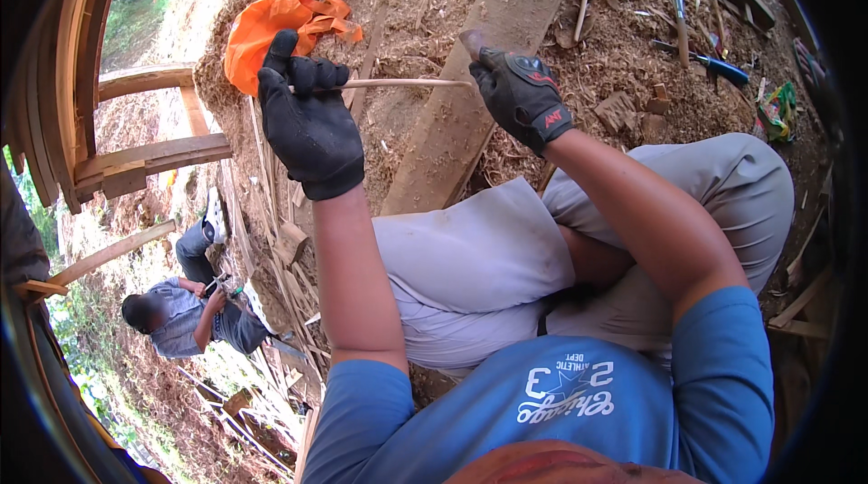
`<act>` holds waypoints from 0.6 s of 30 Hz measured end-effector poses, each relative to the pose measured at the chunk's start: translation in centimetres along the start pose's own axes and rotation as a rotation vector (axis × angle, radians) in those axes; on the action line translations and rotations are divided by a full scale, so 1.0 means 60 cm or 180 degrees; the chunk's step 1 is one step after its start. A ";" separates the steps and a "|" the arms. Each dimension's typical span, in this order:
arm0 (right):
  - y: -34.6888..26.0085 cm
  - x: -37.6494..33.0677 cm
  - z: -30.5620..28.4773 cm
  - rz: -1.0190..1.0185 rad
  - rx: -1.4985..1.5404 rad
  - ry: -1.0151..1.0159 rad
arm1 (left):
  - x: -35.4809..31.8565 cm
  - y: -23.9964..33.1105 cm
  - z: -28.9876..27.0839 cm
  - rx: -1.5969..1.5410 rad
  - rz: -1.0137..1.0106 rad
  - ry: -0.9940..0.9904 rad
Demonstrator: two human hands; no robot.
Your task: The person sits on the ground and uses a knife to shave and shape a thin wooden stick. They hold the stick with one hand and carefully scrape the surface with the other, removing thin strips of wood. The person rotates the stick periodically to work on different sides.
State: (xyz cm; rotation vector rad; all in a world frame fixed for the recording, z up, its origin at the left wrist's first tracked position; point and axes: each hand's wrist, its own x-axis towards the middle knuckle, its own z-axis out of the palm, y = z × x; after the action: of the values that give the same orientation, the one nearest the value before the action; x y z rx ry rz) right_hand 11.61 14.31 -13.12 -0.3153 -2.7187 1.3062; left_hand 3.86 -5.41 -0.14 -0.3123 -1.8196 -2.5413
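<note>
The left hand [312, 127], in a plain black fabric glove, curls its fingers around one end of a slender, pale-brown wooden stick [407, 83]. The right hand [523, 97], in a black-and-grey glove with red markings, is closed around a brown, blunt-ended object [471, 43], most of it hidden in the grip. The stick lies nearly level between the two hands, its far end at the right hand's fingers; whether they pinch it too, I cannot tell.

Just beyond the left hand lies a crumpled bright-orange bag [262, 37]. Behind the stick, a broad, dusty wooden plank [520, 0] runs at a slant across ground covered in brown shavings [402, 18]. Nearer the body are the person's light-grey trousers [746, 181], legs bent, and a blue short-sleeved T-shirt [624, 443] with white print.

Farther to the right lie a blue-handled tool [723, 69], a long, narrow tool [677, 9] and a small green packet [776, 112]. Well off to the left, past a rough timber frame [167, 157], another person [185, 317] in a dark cap and grey-blue shirt holds a small object in both hands.
</note>
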 end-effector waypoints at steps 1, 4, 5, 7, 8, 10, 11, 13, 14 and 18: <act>0.002 0.001 0.001 -0.0002 -0.0001 -0.0033 | -0.001 0.001 0.005 0.0148 0.0013 0.0079; 0.004 0.002 0.000 -0.0027 -0.0053 -0.0216 | 0.000 -0.005 0.002 0.0410 0.0088 0.0098; 0.005 0.002 -0.001 -0.0038 -0.0079 -0.0292 | 0.000 -0.007 0.001 0.0466 0.0119 0.0069; 0.012 0.004 0.005 -0.0267 -0.0053 -0.0316 | -0.003 -0.008 0.010 0.0568 0.0143 0.0090; 0.015 0.004 0.007 -0.0379 -0.0041 -0.0324 | -0.004 -0.008 0.019 0.0616 0.0154 0.0097; 0.013 0.002 0.007 -0.0337 -0.0084 -0.0579 | -0.009 -0.011 0.039 0.0753 0.0299 0.0271; 0.007 0.002 0.006 -0.0322 -0.0103 -0.0712 | -0.011 -0.011 0.045 0.0825 0.0373 0.0364; -0.011 -0.006 -0.010 -0.0303 -0.0204 -0.0982 | -0.013 -0.008 0.048 0.1464 0.0545 0.0377; -0.019 -0.009 -0.015 -0.0294 -0.0258 -0.1119 | -0.014 -0.007 0.048 0.1784 0.0629 0.0384; 0.017 -0.020 0.028 -0.0592 -0.0213 -0.0744 | -0.011 -0.008 0.056 0.2134 0.0691 0.0440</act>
State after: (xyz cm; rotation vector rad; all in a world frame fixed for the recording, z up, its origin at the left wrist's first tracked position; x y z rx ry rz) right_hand 12.59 13.36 -14.99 0.0908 -2.9005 1.2751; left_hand 5.02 -2.21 0.36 -0.2855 -2.2799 -1.6421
